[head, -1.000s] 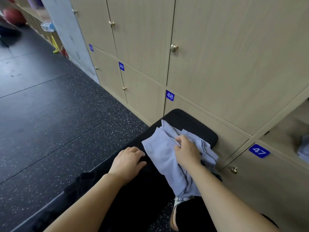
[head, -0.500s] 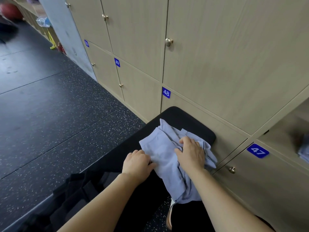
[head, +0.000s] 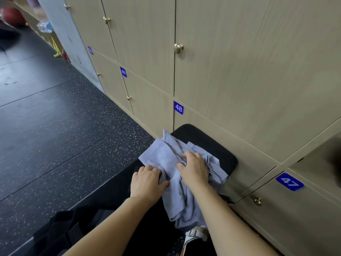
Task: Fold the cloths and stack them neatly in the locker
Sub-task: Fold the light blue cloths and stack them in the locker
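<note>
My right hand (head: 193, 169) sat near the centre of the frame, fingers curled into the bunched folds of the pale blue cloth (head: 166, 156). Just to its left, my left hand (head: 147, 183) pinched the cloth's near edge between thumb and bent fingers. The cloth lay crumpled on the black padded tabletop (head: 217, 146), its lower end hanging toward the bottom of the frame. Beige locker doors (head: 239, 61) filled the upper right, and an open locker (head: 313, 163) showed at the right edge above the label 47 (head: 289, 182).
</note>
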`<state>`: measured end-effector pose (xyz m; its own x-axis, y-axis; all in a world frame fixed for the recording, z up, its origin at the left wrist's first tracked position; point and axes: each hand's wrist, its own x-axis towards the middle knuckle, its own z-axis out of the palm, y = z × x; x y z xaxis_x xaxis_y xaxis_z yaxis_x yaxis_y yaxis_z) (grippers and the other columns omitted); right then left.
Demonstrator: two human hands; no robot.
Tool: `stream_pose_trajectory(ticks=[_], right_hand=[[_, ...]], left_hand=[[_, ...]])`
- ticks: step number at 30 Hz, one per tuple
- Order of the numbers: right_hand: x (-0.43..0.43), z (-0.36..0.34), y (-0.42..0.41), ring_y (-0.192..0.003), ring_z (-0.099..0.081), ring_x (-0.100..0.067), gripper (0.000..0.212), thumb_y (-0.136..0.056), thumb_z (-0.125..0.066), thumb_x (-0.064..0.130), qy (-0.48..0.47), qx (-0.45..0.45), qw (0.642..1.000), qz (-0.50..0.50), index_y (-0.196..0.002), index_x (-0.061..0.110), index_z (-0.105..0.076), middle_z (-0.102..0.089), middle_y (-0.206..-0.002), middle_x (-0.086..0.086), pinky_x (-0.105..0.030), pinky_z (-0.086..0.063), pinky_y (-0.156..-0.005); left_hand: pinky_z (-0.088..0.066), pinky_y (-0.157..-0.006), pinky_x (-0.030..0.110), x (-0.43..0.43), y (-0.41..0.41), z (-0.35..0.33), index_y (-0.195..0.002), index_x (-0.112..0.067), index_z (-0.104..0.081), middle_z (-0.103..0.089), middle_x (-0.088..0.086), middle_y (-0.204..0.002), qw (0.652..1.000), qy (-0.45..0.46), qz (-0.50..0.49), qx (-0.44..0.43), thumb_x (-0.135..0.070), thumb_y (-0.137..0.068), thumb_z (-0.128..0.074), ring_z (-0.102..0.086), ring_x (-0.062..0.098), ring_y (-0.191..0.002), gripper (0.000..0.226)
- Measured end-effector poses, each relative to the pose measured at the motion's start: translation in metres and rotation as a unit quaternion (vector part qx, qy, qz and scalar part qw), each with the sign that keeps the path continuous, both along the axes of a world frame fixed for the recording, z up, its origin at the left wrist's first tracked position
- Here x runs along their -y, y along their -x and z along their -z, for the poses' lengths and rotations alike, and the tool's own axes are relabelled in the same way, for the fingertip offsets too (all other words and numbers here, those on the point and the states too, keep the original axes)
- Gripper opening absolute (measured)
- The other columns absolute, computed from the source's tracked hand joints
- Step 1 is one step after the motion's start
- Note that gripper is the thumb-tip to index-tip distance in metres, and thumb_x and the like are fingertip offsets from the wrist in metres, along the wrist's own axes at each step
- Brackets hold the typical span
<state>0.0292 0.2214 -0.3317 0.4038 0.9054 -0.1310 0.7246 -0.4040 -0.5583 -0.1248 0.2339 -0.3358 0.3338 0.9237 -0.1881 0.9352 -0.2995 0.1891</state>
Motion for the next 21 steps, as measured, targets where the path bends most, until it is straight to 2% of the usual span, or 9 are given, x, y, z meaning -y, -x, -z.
stream_pose_trajectory(ticks=[4, 6, 8, 11, 13, 15, 18, 21], right_hand=[[-0.014, 0.003, 0.002, -0.113, -0.049, -0.024, 0.028, -0.089, -0.060, 0.027, -0.030, -0.045, 0.998, 0.010, -0.113, 0.014, -0.052, -0.052, -0.119, -0.005, -0.037, -0.047, -0.089], [-0.017, 0.001, 0.002, -0.107, -0.051, -0.023, 0.023, -0.088, -0.060, 0.024, -0.060, -0.089, 0.994, 0.015, -0.107, 0.017, -0.049, -0.053, -0.114, -0.002, -0.038, -0.047, -0.085], [-0.013, 0.000, 0.000, -0.105, -0.049, -0.018, 0.019, -0.087, -0.060, 0.023, -0.086, -0.103, 0.991, -0.004, -0.104, 0.021, -0.052, -0.050, -0.114, 0.003, -0.036, -0.048, -0.083], [-0.004, 0.001, -0.003, -0.106, -0.046, -0.009, 0.013, -0.087, -0.060, 0.020, -0.074, -0.055, 0.995, -0.049, -0.099, 0.026, -0.059, -0.042, -0.118, 0.012, -0.028, -0.045, -0.078], [0.000, 0.001, -0.004, -0.107, -0.046, -0.011, 0.014, -0.087, -0.057, 0.014, -0.070, -0.017, 0.996, -0.058, -0.095, 0.025, -0.058, -0.040, -0.118, 0.010, -0.025, -0.041, -0.074], [0.001, 0.000, -0.004, -0.106, -0.047, -0.015, 0.017, -0.087, -0.052, 0.007, -0.067, 0.011, 0.996, -0.052, -0.093, 0.023, -0.055, -0.040, -0.116, 0.007, -0.024, -0.038, -0.072], [0.003, 0.002, -0.005, -0.114, -0.043, -0.018, 0.020, -0.092, -0.047, 0.012, -0.035, 0.042, 0.997, -0.052, -0.097, 0.022, -0.064, -0.043, -0.120, 0.005, -0.025, -0.039, -0.081], [0.000, 0.004, 0.000, -0.120, -0.042, -0.023, 0.031, -0.097, -0.042, 0.024, -0.018, 0.041, 0.997, -0.054, -0.098, 0.013, -0.071, -0.048, -0.128, -0.002, -0.030, -0.035, -0.099]], left_hand=[[-0.035, -0.090, 0.032, -0.007, -0.003, 0.001, -0.094, -0.027, -0.054, -0.055, -0.004, -0.112, 0.998, 0.007, -0.058, 0.037, -0.049, -0.091, -0.055, -0.050, 0.021, -0.112, 0.023], [-0.034, -0.084, 0.032, -0.009, -0.004, -0.001, -0.085, -0.026, -0.052, -0.059, -0.005, -0.102, 0.995, 0.011, -0.078, 0.060, -0.044, -0.091, -0.055, -0.054, 0.021, -0.105, 0.018], [-0.034, -0.080, 0.032, -0.010, -0.003, -0.001, -0.084, -0.023, -0.057, -0.064, -0.007, -0.092, 0.991, 0.018, -0.100, 0.092, -0.041, -0.091, -0.054, -0.057, 0.020, -0.097, 0.019], [-0.043, -0.081, 0.032, -0.011, 0.001, 0.001, -0.083, -0.019, -0.060, -0.065, -0.008, -0.079, 0.971, 0.048, -0.160, 0.170, -0.041, -0.090, -0.056, -0.061, 0.016, -0.084, 0.024], [-0.048, -0.080, 0.032, -0.010, 0.006, 0.004, -0.079, -0.022, -0.059, -0.065, -0.011, -0.077, 0.954, 0.069, -0.184, 0.225, -0.037, -0.087, -0.063, -0.062, 0.013, -0.079, 0.017], [-0.046, -0.075, 0.028, -0.008, 0.010, 0.002, -0.080, -0.027, -0.054, -0.063, -0.012, -0.081, 0.938, 0.083, -0.207, 0.264, -0.027, -0.085, -0.066, -0.060, 0.012, -0.079, 0.013], [-0.042, -0.072, 0.027, -0.007, 0.016, 0.001, -0.087, -0.024, -0.052, -0.060, -0.010, -0.082, 0.918, 0.083, -0.239, 0.305, -0.017, -0.085, -0.066, -0.059, 0.013, -0.078, 0.016], [-0.044, -0.071, 0.028, -0.006, 0.019, 0.000, -0.091, -0.020, -0.050, -0.059, -0.009, -0.083, 0.902, 0.090, -0.247, 0.343, -0.013, -0.085, -0.068, -0.059, 0.016, -0.079, 0.020]])
